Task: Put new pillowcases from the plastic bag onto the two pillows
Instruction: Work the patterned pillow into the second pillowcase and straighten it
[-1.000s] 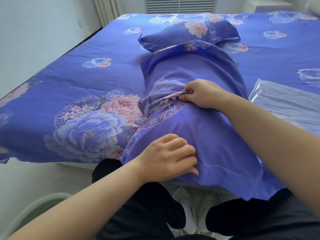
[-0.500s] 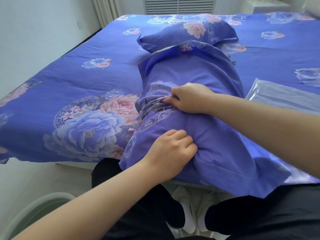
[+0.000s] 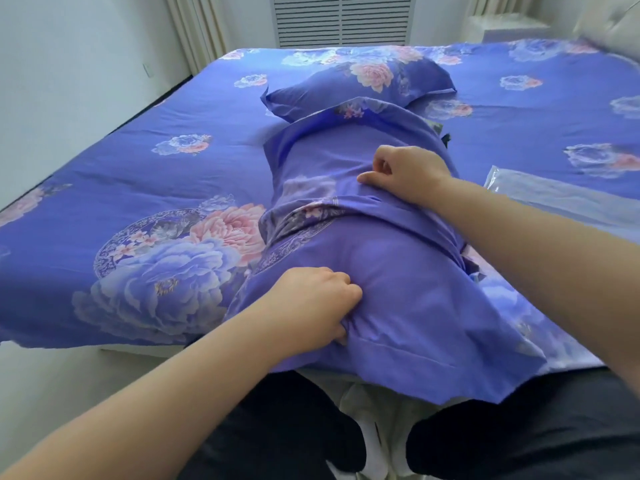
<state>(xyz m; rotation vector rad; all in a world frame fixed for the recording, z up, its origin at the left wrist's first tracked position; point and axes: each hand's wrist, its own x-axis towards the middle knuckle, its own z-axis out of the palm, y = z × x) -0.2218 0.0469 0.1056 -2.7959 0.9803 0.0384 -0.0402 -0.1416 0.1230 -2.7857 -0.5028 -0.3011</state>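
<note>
A pillow in a blue floral pillowcase [image 3: 398,278] lies lengthwise on the bed's near edge, its flap end hanging over toward me. My left hand [image 3: 311,303] is closed on a bunch of this pillowcase's fabric near the near end. My right hand [image 3: 405,174] rests farther up on the same pillow, fingers curled loosely, thumb pressing the cloth just above the folded inner flap; whether it holds the fabric is unclear. A second pillow [image 3: 360,84], in a matching case, lies crosswise behind the first. The clear plastic bag [image 3: 561,199] lies flat at the right.
The bed [image 3: 138,174] carries a blue flowered cover. A white wall stands at the left, curtains and a louvred panel [image 3: 341,19] at the back, a white nightstand [image 3: 509,27] at the far right. My dark-trousered legs are below the bed edge.
My right hand let go of the inner flap's edge and moved up the pillow, now pressing on top. My left hand kept its grip, bunching the fabric tighter.
</note>
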